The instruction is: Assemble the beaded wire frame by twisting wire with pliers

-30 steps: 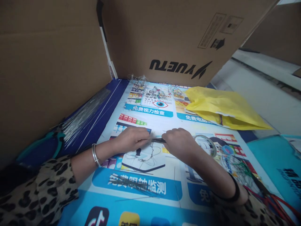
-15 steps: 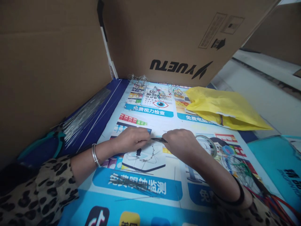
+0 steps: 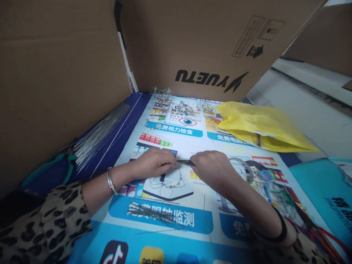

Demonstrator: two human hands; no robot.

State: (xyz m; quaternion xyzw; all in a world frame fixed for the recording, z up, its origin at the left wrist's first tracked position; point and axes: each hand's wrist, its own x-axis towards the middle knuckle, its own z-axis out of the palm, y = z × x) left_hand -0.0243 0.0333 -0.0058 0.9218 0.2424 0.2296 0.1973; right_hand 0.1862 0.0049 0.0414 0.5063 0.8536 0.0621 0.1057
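Observation:
My left hand [image 3: 154,163] and my right hand [image 3: 213,167] meet over a printed poster mat [image 3: 176,216]. The right hand's fingers are closed round slim dark pliers [image 3: 184,161] whose tip points left toward the left hand. The left hand pinches a thin wire piece with small beads [image 3: 170,181] that hangs and lies just below both hands. A silver bangle circles my left wrist, a dark band my right.
Cardboard boxes [image 3: 209,44] wall off the back and left. A bundle of straight wires [image 3: 96,134] and teal-handled pliers [image 3: 62,165] lie at left. A yellow plastic bag [image 3: 261,126] lies at back right; tangled wire pieces [image 3: 277,196] and a wire ring [image 3: 246,170] at right.
Both hands stay nearly in place; the beaded wire piece below them has shifted slightly as they work it.

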